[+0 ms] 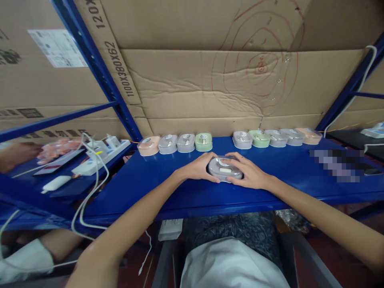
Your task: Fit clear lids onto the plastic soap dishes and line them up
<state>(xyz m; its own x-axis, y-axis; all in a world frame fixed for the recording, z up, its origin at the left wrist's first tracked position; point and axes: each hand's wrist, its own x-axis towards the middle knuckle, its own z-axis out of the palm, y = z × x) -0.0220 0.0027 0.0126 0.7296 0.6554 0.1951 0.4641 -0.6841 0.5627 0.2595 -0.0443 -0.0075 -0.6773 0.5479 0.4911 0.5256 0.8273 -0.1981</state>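
A grey oval case (pixel 225 169) with a clear lid lies on the blue shelf (pixel 168 188) right in front of me. My left hand (pixel 198 167) cups its left side and my right hand (pixel 247 172) cups its right side, so both hands grip it together. Behind it, along the cardboard wall, stands a row of similar small cases: a peach case (pixel 149 145), two grey ones and a green case (pixel 203 141) on the left, then several more on the right, ending with a peach case (pixel 309 136).
A white power strip (pixel 102 157) with plugs and white cables sits on the lower left shelf, beside an orange packet (pixel 58 147). Another person's hand (pixel 16 154) shows at far left. Blue rack posts (pixel 99 72) frame the cardboard wall. My lap is below the shelf edge.
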